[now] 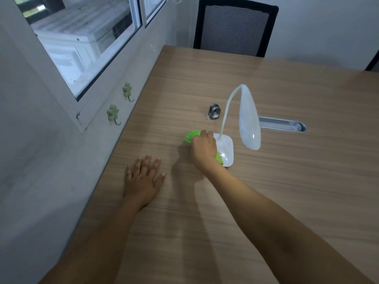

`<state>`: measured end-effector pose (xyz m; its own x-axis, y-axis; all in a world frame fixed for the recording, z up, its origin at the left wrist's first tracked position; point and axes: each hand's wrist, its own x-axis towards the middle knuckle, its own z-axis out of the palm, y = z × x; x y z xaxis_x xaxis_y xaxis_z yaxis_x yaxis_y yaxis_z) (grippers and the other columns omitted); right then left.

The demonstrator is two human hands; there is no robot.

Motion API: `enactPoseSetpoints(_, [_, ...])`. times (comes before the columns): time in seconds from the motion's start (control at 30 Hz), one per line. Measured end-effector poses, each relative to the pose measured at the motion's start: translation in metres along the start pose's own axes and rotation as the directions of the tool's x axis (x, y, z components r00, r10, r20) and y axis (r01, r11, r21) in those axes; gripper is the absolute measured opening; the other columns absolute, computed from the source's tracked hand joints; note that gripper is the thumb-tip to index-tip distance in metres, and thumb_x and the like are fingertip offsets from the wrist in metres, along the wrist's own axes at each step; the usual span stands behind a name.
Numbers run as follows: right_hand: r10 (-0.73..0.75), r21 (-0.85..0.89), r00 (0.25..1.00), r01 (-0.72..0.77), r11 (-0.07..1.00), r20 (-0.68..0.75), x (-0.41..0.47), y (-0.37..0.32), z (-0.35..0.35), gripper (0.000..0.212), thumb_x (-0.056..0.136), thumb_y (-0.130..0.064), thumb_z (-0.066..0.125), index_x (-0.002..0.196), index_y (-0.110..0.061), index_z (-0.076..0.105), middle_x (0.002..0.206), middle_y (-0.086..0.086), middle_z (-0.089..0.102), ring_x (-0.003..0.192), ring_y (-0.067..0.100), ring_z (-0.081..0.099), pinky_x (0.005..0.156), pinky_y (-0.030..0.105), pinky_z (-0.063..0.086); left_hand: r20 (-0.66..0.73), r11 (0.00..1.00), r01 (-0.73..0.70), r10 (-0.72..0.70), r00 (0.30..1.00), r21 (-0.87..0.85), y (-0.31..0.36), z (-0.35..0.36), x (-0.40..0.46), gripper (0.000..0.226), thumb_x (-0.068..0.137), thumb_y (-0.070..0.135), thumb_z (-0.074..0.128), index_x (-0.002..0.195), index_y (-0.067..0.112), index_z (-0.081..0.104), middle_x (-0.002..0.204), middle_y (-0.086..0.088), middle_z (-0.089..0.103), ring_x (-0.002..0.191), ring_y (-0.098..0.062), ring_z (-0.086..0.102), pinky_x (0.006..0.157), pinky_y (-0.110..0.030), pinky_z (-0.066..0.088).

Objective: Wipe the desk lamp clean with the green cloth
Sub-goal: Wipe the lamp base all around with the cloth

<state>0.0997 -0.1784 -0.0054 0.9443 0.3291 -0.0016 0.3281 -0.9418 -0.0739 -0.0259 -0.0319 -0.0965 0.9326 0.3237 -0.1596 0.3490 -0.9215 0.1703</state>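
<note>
A white desk lamp stands on the wooden table, with a square base (226, 149), a thin curved neck and a long oval head (249, 119) bent down to the right. My right hand (203, 149) is closed around the green cloth (191, 136) and presses it against the left side of the base. Bits of cloth show above the knuckles and below the palm. My left hand (143, 177) lies flat on the table to the left, fingers spread, holding nothing.
A small metal clip-like object (214, 111) sits just behind the lamp. A metal cable slot (283, 124) is set into the table to the right. A black mesh chair (235, 27) stands at the far edge. The wall with window and green hooks (112, 113) runs along the left.
</note>
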Motion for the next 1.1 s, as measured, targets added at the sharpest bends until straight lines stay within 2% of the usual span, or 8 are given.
enactPoseSetpoints(0.2, [0.085, 0.413, 0.996, -0.093, 0.906, 0.036, -0.023, 0.019, -0.019, 0.019, 0.083, -0.005, 0.049, 0.090, 0.000, 0.066, 0.087, 0.013, 0.064, 0.087, 0.029, 0.059, 0.069, 0.030, 0.046, 0.050, 1.000, 0.011, -0.010, 0.999, -0.010, 0.002, -0.002, 0.001, 0.061, 0.090, 0.062, 0.014, 0.148, 0.045, 0.003, 0.162, 0.009, -0.003, 0.150, -0.019, -0.006, 0.119, -0.047, -0.003])
enactPoseSetpoints(0.3, [0.253, 0.723, 0.948, -0.312, 0.616, 0.193, -0.037, 0.067, -0.031, 0.016, 0.079, -0.017, 0.054, 0.077, -0.009, 0.068, 0.058, -0.005, 0.063, 0.059, 0.009, 0.056, 0.051, 0.016, 0.045, 0.052, 1.000, 0.008, -0.007, 0.999, -0.015, 0.000, 0.000, 0.002, 0.061, 0.090, 0.062, 0.014, 0.147, 0.045, 0.004, 0.163, 0.009, -0.003, 0.150, -0.020, -0.005, 0.119, -0.048, -0.003])
enactPoseSetpoints(0.4, [0.444, 0.807, 0.806, -0.533, 0.256, 0.391, -0.038, 0.123, -0.021, 0.014, 0.081, -0.001, 0.062, 0.092, -0.003, 0.071, 0.104, 0.018, 0.072, 0.070, 0.021, 0.061, 0.075, 0.034, 0.055, 0.055, 1.000, 0.012, -0.012, 0.998, -0.006, 0.000, 0.000, 0.002, 0.061, 0.090, 0.061, 0.014, 0.148, 0.045, 0.004, 0.163, 0.008, -0.002, 0.150, -0.021, -0.005, 0.119, -0.048, -0.003])
enactPoseSetpoints(0.47, [0.441, 0.818, 0.731, -0.575, -0.016, 0.522, -0.038, 0.150, -0.017, 0.021, 0.085, 0.002, 0.058, 0.106, 0.003, 0.064, 0.119, 0.021, 0.064, 0.065, 0.021, 0.059, 0.068, 0.037, 0.053, 0.066, 1.000, 0.013, -0.013, 0.998, -0.002, 0.002, -0.001, 0.002, 0.061, 0.091, 0.061, 0.014, 0.148, 0.044, 0.003, 0.163, 0.008, -0.003, 0.150, -0.021, -0.006, 0.119, -0.047, -0.004])
enactPoseSetpoints(0.6, [0.430, 0.826, 0.708, -0.515, -0.228, 0.560, -0.024, 0.167, -0.017, 0.020, 0.093, -0.001, 0.051, 0.112, -0.003, 0.058, 0.091, 0.010, 0.064, 0.064, 0.016, 0.056, 0.058, 0.031, 0.053, 0.074, 1.000, 0.022, -0.022, 0.997, 0.005, 0.004, -0.003, 0.001, 0.061, 0.091, 0.060, 0.015, 0.149, 0.043, 0.003, 0.163, 0.008, -0.004, 0.150, -0.020, -0.007, 0.119, -0.047, -0.005])
enactPoseSetpoints(0.83, [0.332, 0.827, 0.759, -0.534, -0.175, 0.560, 0.009, 0.139, -0.001, 0.009, 0.089, -0.004, 0.060, 0.085, -0.012, 0.062, 0.081, 0.005, 0.064, 0.064, 0.014, 0.059, 0.038, 0.017, 0.053, 0.068, 1.000, 0.018, -0.019, 0.998, 0.014, 0.002, -0.004, 0.001, 0.060, 0.091, 0.060, 0.015, 0.148, 0.043, 0.004, 0.163, 0.008, -0.002, 0.150, -0.021, -0.005, 0.119, -0.047, -0.004])
enactPoseSetpoints(0.97, [0.489, 0.819, 0.766, -0.550, 0.164, 0.416, 0.017, 0.168, 0.015, 0.033, 0.078, -0.001, 0.065, 0.111, -0.003, 0.067, 0.112, 0.014, 0.070, 0.087, 0.024, 0.067, 0.086, 0.039, 0.059, 0.056, 1.000, 0.018, -0.019, 0.998, 0.016, 0.002, -0.004, 0.001, 0.060, 0.092, 0.059, 0.017, 0.148, 0.043, 0.005, 0.163, 0.007, -0.001, 0.150, -0.022, -0.004, 0.119, -0.047, -0.003])
enactPoseSetpoints(1.1, [0.548, 0.789, 0.776, -0.533, 0.304, 0.313, 0.034, 0.188, -0.001, 0.026, 0.080, -0.004, 0.058, 0.103, -0.008, 0.071, 0.112, 0.015, 0.069, 0.103, 0.030, 0.066, 0.095, 0.039, 0.053, 0.050, 1.000, 0.026, -0.026, 0.998, 0.007, 0.003, -0.003, 0.001, 0.060, 0.092, 0.059, 0.018, 0.149, 0.042, 0.007, 0.163, 0.007, 0.000, 0.150, -0.021, -0.003, 0.119, -0.047, -0.002])
